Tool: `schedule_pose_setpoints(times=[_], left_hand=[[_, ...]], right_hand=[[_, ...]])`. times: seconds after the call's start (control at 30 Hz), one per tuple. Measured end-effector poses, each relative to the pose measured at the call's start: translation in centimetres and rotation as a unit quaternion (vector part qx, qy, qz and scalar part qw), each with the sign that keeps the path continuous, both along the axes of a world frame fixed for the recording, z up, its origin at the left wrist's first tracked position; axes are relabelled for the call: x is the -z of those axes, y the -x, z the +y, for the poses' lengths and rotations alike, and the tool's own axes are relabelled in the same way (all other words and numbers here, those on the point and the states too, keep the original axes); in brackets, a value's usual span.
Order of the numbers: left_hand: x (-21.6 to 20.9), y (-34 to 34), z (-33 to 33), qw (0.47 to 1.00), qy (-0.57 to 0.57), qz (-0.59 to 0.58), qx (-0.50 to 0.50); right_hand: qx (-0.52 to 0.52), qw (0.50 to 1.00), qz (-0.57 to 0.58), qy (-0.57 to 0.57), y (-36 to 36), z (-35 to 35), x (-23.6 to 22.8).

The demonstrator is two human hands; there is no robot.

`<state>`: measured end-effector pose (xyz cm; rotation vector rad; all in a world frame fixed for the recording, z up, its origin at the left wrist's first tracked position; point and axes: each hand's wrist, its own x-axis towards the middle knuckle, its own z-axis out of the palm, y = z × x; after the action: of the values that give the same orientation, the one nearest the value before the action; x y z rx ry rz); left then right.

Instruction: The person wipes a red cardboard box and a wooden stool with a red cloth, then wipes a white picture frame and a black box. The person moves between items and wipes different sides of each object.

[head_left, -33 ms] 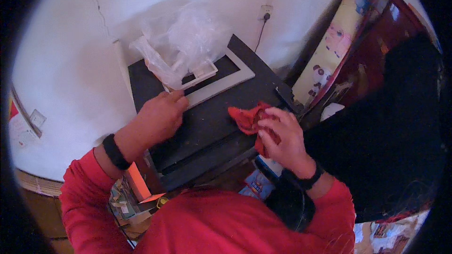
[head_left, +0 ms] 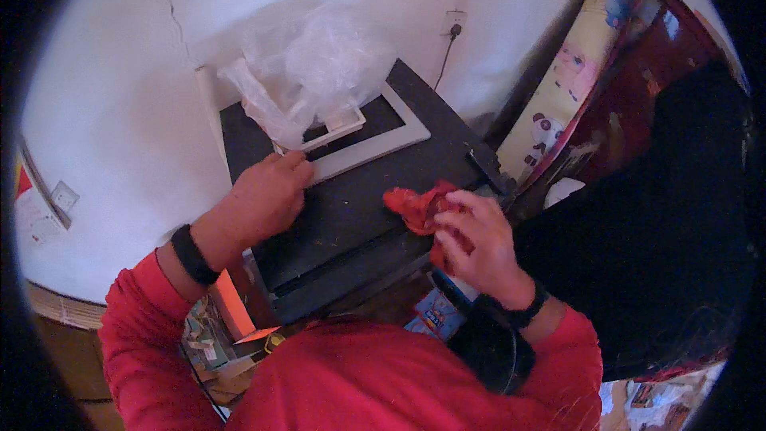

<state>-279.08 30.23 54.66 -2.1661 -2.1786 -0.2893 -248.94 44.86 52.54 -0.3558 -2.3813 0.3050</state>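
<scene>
Cloth (head_left: 415,206), red and crumpled, sits bunched in the right hand (head_left: 477,246), fingers curled around it near the front right part of the dark desk (head_left: 359,215); part of the rag spills out to the left of the fingers and rests on or just above the desk top, contact not resolvable. Left hand (head_left: 267,195) lies palm down with fingers loosely bent, fingertips at the near edge of a pale grey frame (head_left: 383,144) that lies flat on the desk; judged as a steadying press rather than a grip, since nothing appears enclosed in it. Clear plastic wrapping (head_left: 319,72) is heaped over the far end of the frame and hides that end, along with a smaller white piece beneath it. Both wrists carry black bands. Red sleeves and torso block the lower desk front and whatever sits under it; coloured boxes and papers show only in fragments there. Right side is lost to a dark mass, identity unclear. Patterned rolled mat (head_left: 574,88) leans against the wall.
</scene>
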Motion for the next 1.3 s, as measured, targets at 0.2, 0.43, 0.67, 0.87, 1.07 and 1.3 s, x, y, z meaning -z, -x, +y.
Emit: schedule_pose_setpoints(times=[0.2, 0.43, 0.67, 0.87, 1.07, 1.3], left_hand=[[-0.6, 0.9, -2.1, 0.999, -0.001, -0.023, -0.023], [1.1, -0.4, -4.0, 0.991, -0.135, -0.006, -0.02], [4.4, -1.6, -4.5, 0.953, -0.28, -0.086, -0.08], [4.4, -1.8, -4.9, 0.953, -0.252, -0.131, -0.108], [4.3, -1.4, -4.8, 0.954, -0.24, -0.137, -0.118], [3.8, -1.6, -4.4, 0.949, -0.25, -0.142, -0.126]], right_hand=[[0.004, 0.995, 0.061, 0.083, -1.5, 4.0, -2.2], [-0.028, 1.0, -0.008, -0.001, 3.1, 14.7, -3.7], [-0.17, 0.949, -0.267, -0.016, 8.8, 18.6, -3.8], [-0.136, 0.958, -0.234, -0.094, 15.4, 25.9, -3.9], [-0.169, 0.965, -0.149, -0.135, 25.9, 30.0, -2.9], [-0.147, 0.951, -0.225, -0.151, 26.2, 29.2, -1.1]])
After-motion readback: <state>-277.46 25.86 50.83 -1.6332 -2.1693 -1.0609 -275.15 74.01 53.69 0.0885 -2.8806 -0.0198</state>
